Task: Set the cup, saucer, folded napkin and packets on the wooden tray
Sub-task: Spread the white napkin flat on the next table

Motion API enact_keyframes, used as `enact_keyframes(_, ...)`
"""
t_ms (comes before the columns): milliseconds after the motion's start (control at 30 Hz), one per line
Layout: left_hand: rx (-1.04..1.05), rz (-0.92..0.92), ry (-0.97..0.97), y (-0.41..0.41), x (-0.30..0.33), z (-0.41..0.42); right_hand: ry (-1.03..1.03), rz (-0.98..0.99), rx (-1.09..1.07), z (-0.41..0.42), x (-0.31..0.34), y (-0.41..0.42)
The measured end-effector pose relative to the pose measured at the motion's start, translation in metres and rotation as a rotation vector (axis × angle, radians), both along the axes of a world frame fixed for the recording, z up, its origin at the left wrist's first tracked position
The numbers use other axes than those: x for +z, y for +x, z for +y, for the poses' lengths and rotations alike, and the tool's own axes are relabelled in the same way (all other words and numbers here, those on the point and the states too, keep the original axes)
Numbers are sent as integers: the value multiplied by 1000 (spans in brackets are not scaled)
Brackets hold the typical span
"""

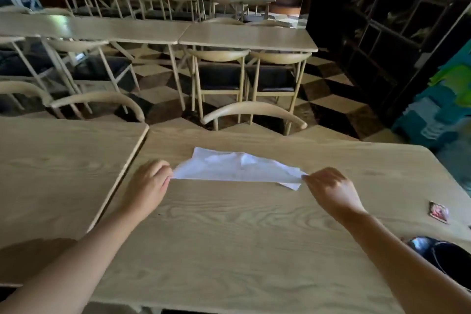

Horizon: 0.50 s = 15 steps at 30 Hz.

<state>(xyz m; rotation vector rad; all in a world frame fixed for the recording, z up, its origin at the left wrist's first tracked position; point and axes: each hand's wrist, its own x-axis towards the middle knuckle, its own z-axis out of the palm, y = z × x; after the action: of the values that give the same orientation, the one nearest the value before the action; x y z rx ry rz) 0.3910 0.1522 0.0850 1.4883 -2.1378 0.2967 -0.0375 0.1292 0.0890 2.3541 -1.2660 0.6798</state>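
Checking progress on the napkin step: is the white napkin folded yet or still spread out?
Mid-fold. The napkin lies doubled along its near edge, rumpled on top, while the left hand and right hand pinch its ends.

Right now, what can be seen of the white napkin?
The napkin is thin white paper or cloth, creased and rumpled, folded over with a straight near edge. It lies flat on the light wooden table. The left hand pinches its left corner, the right hand its right corner, where a lower layer peeks out.
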Motion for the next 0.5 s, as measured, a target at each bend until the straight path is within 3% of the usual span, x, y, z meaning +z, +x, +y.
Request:
enact_keyframes(233, -79, -60, 350, 0, -154, 77, 387, -68, -52, 95, -148, -1)
enact_keyframes(400, -80, 43, 400, -2, -181, 118, 452, -154, -98, 144, -181, -1)
enact_keyframes(500, -91, -7, 383, -4, -179, 137, 463, -174, -130, 168, -185, -10)
